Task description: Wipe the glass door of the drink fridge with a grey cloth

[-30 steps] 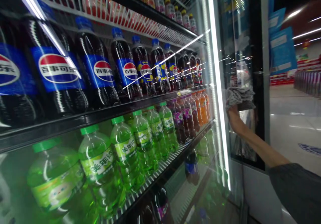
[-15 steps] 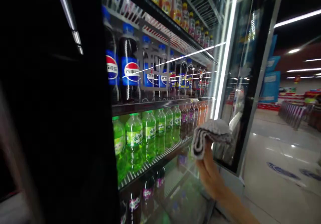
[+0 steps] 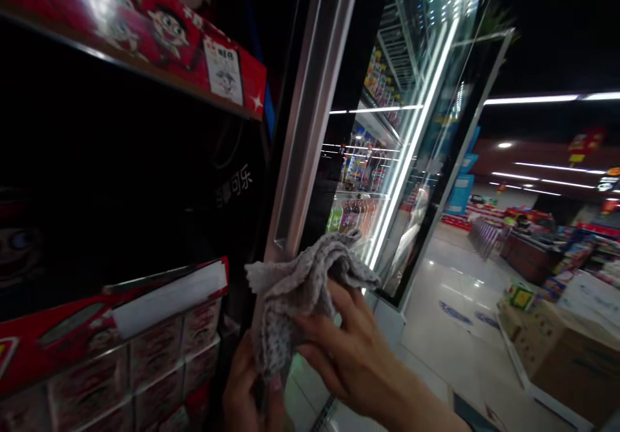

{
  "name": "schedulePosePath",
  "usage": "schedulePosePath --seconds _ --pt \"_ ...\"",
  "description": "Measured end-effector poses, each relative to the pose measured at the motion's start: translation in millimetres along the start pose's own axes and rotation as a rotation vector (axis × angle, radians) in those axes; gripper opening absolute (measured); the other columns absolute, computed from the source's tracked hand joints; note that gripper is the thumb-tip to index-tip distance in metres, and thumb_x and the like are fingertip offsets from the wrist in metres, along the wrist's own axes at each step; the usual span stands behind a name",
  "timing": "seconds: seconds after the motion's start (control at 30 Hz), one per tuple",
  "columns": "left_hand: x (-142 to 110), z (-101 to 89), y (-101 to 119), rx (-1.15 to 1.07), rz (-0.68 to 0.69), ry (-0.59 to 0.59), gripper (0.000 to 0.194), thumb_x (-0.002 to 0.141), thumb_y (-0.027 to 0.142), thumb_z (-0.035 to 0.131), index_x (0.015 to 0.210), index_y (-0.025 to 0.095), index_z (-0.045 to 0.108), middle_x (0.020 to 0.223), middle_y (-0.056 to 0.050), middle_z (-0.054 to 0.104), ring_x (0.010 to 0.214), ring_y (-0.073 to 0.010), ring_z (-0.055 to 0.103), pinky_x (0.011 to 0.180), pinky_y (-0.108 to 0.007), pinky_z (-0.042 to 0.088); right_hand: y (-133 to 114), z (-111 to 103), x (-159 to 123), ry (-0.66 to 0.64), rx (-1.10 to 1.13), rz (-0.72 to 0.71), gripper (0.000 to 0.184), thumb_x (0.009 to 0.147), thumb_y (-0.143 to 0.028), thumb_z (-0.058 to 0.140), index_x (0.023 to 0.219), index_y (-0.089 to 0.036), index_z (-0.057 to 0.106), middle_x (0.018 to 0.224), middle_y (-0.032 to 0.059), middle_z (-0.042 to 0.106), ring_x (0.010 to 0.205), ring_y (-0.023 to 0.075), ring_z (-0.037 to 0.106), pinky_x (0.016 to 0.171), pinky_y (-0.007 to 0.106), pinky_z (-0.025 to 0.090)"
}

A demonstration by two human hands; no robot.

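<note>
The left hand [image 3: 249, 387] and right hand [image 3: 351, 361] clamp a grey cloth [image 3: 300, 303] at lower centre, against the drinks cooler's metal door frame [image 3: 310, 109]. A glossy tiled floor [image 3: 460, 329] spreads right toward cardboard boxes [image 3: 566, 370].

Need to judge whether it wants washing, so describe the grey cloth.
The grey cloth is soft-looking, nubbly, speckled fabric, bunched in loose folds, one corner jutting left. The right hand grips it from the front, the left hand from below. Any dirt or contact with the cooler door frame cannot be told.
</note>
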State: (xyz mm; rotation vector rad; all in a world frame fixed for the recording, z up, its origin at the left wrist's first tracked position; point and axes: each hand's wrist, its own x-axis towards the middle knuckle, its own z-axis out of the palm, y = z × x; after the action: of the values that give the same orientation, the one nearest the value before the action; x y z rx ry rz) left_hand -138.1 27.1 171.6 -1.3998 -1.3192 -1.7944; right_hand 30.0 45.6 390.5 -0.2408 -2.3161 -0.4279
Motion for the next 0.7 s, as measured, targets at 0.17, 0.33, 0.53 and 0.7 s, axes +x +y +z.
schedulePosePath --seconds 0.17,0.33,0.53,0.7 --pt "22.9 -1.2 11.6 -0.031 0.187 -0.052 0.047 0.09 0.011 0.055 0.136 0.014 0.05 0.136 -0.02 0.057 0.138 -0.0262 0.053 0.108 -0.038 0.053 -17.0 -19.0 25.4 0.013 0.019 0.155 0.025 0.102 -0.032 0.055 0.123 -0.019 0.052 0.118 0.0124 0.064 0.114 0.0283 0.058 0.097 0.047 0.057" --pt "35.3 -3.8 22.1 0.013 0.199 -0.075 0.034 0.093 0.011 0.05 0.127 0.008 0.053 0.132 -0.022 0.057 0.14 -0.0238 0.048 0.113 -0.033 0.044 -13.9 -25.1 43.4 -0.022 -0.029 0.145 0.024 0.092 -0.021 0.071 0.11 -0.016 0.055 0.106 0.0105 0.065 0.101 0.0282 0.06 0.085 0.045 0.06" --pt "38.5 -3.6 24.7 0.02 0.212 -0.054 0.035 0.093 0.009 0.049 0.128 0.008 0.049 0.131 -0.022 0.056 0.137 -0.0266 0.05 0.109 -0.036 0.047 -12.8 -31.6 51.7 -0.095 -0.157 0.161 0.021 0.083 -0.022 0.082 0.095 -0.015 0.067 0.104 0.0112 0.066 0.098 0.0281 0.064 0.083 0.042 0.06" --pt "38.5 -2.7 24.0 0.152 0.198 -0.079 0.031 0.095 0.02 0.047 0.123 0.007 0.054 0.122 -0.023 0.061 0.117 -0.0333 0.061 0.089 -0.042 0.057 -12.8 -41.7 72.7 -0.248 -0.193 0.205 0.022 0.081 -0.034 0.086 0.078 -0.016 0.073 0.093 0.0093 0.069 0.094 0.0263 0.065 0.075 0.036 0.052"
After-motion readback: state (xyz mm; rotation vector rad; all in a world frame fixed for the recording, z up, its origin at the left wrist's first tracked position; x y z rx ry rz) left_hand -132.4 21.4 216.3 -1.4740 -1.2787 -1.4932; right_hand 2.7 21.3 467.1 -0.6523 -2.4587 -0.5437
